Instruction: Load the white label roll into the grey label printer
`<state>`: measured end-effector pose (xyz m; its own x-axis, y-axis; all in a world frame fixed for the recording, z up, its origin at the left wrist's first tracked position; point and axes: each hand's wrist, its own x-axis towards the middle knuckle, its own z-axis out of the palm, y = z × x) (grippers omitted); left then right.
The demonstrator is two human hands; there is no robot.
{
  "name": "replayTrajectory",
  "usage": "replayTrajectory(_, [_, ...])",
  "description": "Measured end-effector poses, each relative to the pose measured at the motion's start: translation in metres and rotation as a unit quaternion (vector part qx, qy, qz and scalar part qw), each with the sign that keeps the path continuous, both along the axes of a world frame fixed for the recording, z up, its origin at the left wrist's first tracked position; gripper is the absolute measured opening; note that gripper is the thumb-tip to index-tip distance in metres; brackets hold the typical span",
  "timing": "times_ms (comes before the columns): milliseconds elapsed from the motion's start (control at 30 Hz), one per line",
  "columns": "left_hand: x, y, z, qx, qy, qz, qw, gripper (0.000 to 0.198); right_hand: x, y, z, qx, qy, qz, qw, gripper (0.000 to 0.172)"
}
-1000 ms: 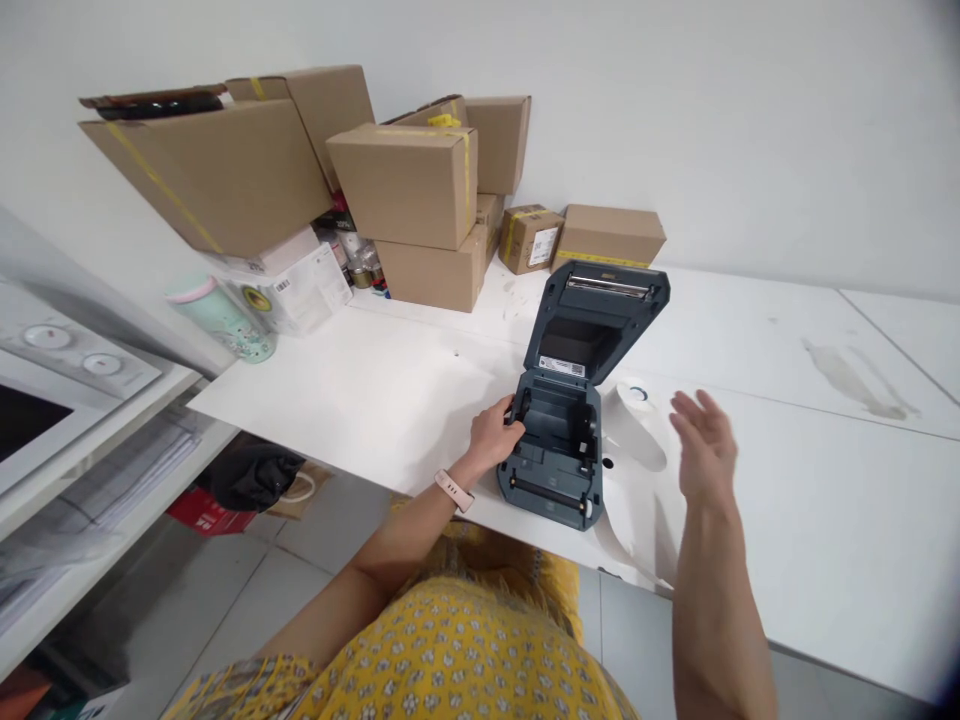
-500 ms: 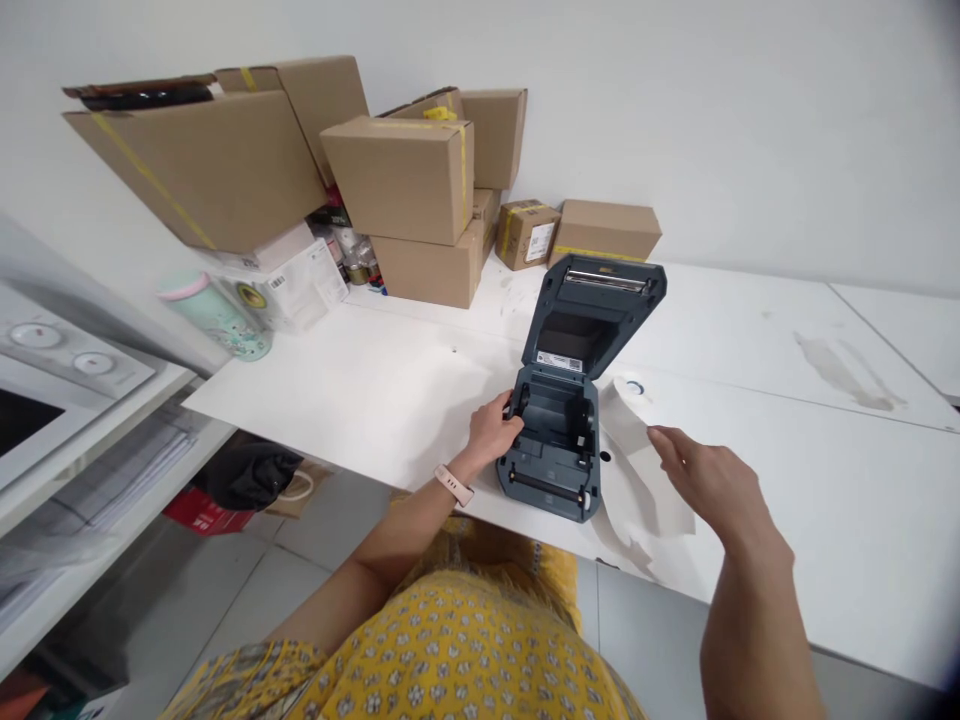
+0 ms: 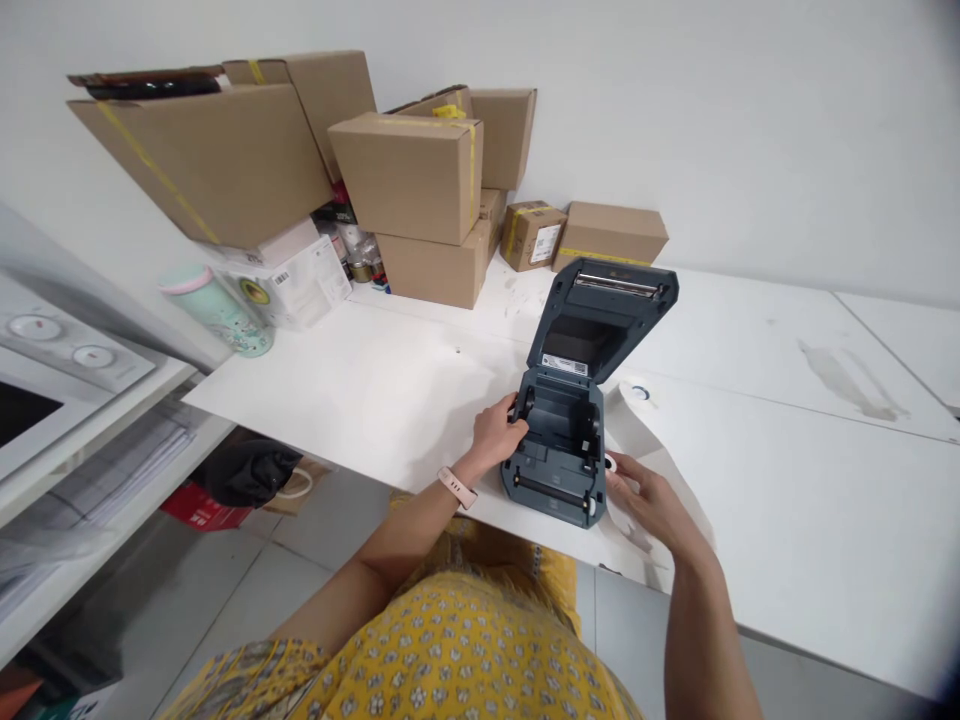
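Hands on either side of a dark blue-grey printer-like device (image 3: pixel 555 455), a person in a yellow flowered garment (image 3: pixel 450 650) is facing a white desk (image 3: pixel 397 380). The device is sitting by the desk's near edge, directly between the two hands, its lid (image 3: pixel 600 310) standing raised at the far end and a dark roller (image 3: pixel 551 489) running across its near end. The left grip (image 3: pixel 499 432) is clasping the device's left side, thumb resting over the rim and the other fingers partly hidden; a pale pink wristband (image 3: pixel 457 488) is circling that wrist. The right grip (image 3: pixel 649 495) is reaching in just beside the device's right side, fingers curling at a small white ring (image 3: pixel 610 463) with a dark centre; whether they are pinching the ring or merely touching it, this view is not telling. White paper (image 3: pixel 660 445) is stretching along the desk to the right of the device, partly covered by the right hand, with a blue ring (image 3: pixel 640 393) showing near its far end. At far left, cardboard boxes (image 3: pixel 405 175) are standing stacked, while two smaller cartons (image 3: pixel 611 232) are sitting beyond the lid. A mint-green tumbler (image 3: pixel 217 310) is standing at left, near a white box (image 3: pixel 300 290).
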<state>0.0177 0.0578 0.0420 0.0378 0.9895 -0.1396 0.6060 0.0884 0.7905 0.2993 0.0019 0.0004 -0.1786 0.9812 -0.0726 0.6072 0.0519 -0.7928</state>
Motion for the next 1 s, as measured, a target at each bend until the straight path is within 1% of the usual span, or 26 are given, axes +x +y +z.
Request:
replayTrajectory(100, [0.000,0.000,0.001,-0.001,-0.009,-0.001,1.000,0.059,-0.014,-0.011,-0.007,-0.003,0.105,-0.020,0.994,0.053])
replayTrajectory(200, [0.000,-0.001,0.001,-0.001,-0.012,0.000,1.000,0.058,-0.028,-0.015,-0.013,0.045,0.204,-0.070,0.975,0.044])
replayTrajectory(233, [0.000,-0.001,0.001,0.000,-0.011,0.000,1.000,0.058,-0.030,-0.015,-0.013,0.069,0.225,-0.089,0.968,0.046])
replayTrajectory(300, [0.000,-0.001,0.000,0.001,-0.005,-0.001,1.000,0.059,-0.032,-0.012,-0.006,0.115,0.247,-0.120,0.955,0.058])
replayTrajectory(333, [-0.001,0.000,-0.001,0.000,-0.003,-0.001,1.000,0.060,-0.031,-0.009,0.000,0.131,0.250,-0.127,0.951,0.062])
replayTrajectory(367, [-0.001,0.000,-0.001,-0.002,-0.001,-0.001,1.000,0.061,-0.031,-0.006,0.008,0.144,0.249,-0.130,0.949,0.061])
replayTrajectory(400, [-0.001,0.000,-0.002,-0.003,0.000,-0.001,1.000,0.061,-0.032,-0.002,0.017,0.153,0.245,-0.130,0.949,0.057])
replayTrajectory(433, [-0.001,0.000,-0.002,-0.004,0.000,-0.002,1.000,0.061,-0.034,0.003,0.027,0.155,0.238,-0.124,0.951,0.048])
replayTrajectory(500, [-0.001,0.001,-0.003,-0.003,-0.005,-0.001,1.000,0.061,-0.043,0.016,0.045,0.153,0.183,-0.083,0.968,0.034])
replayTrajectory(533, [-0.001,0.001,-0.003,0.000,-0.009,0.000,1.000,0.060,-0.051,0.024,0.052,0.156,0.125,-0.045,0.979,0.032])
replayTrajectory(567, [-0.001,0.000,-0.004,0.002,-0.013,0.002,1.000,0.060,-0.059,0.032,0.056,0.168,0.040,0.001,0.985,0.032])
replayTrajectory(600, [-0.001,0.000,-0.005,0.005,-0.020,0.005,1.000,0.059,-0.069,0.040,0.058,0.186,-0.057,0.050,0.980,0.033])
replayTrajectory(633, [-0.001,0.000,-0.007,0.007,-0.030,0.007,1.000,0.059,-0.077,0.048,0.056,0.205,-0.150,0.093,0.963,0.035])
replayTrajectory(667, [-0.001,0.000,-0.010,0.007,-0.045,0.007,0.999,0.058,-0.085,0.055,0.053,0.222,-0.222,0.124,0.941,0.038])
replayTrajectory(700, [-0.001,0.001,-0.013,0.006,-0.067,0.004,0.998,0.058,-0.091,0.060,0.048,0.235,-0.266,0.142,0.924,0.039])
replayTrajectory(733, [0.000,0.002,-0.016,0.004,-0.092,-0.001,0.996,0.059,-0.095,0.063,0.043,0.243,-0.290,0.149,0.914,0.039])
replayTrajectory(833, [0.000,0.005,-0.026,-0.004,-0.157,-0.015,0.987,0.063,-0.100,0.065,0.028,0.257,-0.303,0.147,0.906,0.038])
replayTrajectory(1000, [0.001,0.009,-0.039,-0.012,-0.217,-0.031,0.976,0.068,-0.099,0.053,0.017,0.288,-0.297,0.144,0.899,0.041])
